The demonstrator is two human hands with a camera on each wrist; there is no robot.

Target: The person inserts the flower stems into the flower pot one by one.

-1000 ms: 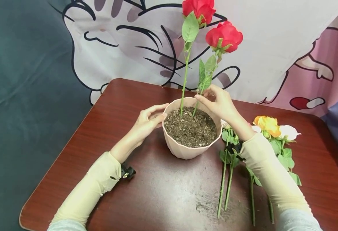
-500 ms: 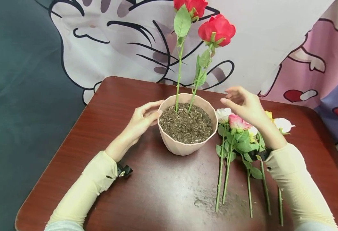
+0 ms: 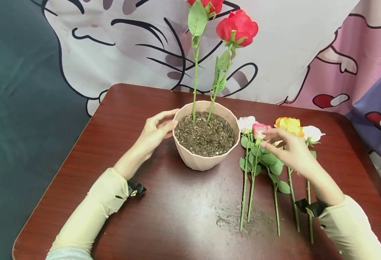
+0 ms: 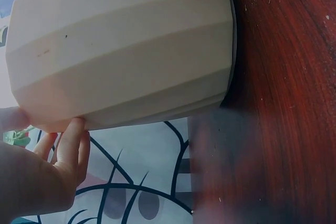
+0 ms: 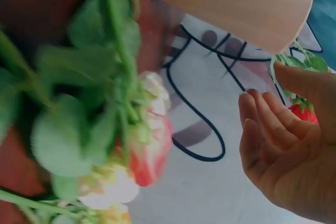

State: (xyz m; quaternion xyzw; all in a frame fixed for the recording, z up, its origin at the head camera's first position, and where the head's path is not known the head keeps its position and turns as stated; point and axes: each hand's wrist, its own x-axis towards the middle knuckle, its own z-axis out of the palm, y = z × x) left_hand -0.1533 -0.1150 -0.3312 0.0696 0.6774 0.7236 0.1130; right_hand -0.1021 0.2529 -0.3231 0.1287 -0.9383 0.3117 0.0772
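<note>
A pale pink faceted pot (image 3: pixel 198 162) full of dark soil (image 3: pixel 206 139) stands on the table. Two red roses, one a full bloom (image 3: pixel 237 28) and the other a bloom cut by the top edge (image 3: pixel 210 5), rise from the soil on green stems. My left hand (image 3: pixel 149 135) rests its fingertips and thumb against the pot's left side near the rim; the left wrist view shows straight fingers (image 4: pixel 68 148) on the outer wall. Over the loose roses, my right hand (image 3: pixel 289 150) hovers with fingers spread, nearest a pink rose (image 3: pixel 260 130). In the right wrist view nothing lies in that hand.
Right of the pot lie several cut roses, among them a white one (image 3: pixel 246 124), a yellow-orange one (image 3: pixel 289 125) and another white one (image 3: pixel 312 133), stems toward me. Soil crumbs (image 3: pixel 227 216) dot the wooden table (image 3: pixel 164 216). A cartoon cat cloth (image 3: pixel 119 57) hangs behind.
My right hand has let go of the nearer red rose's stem and moved right and down to above the loose roses. My left hand has stayed at the pot. The head view has shifted slightly.
</note>
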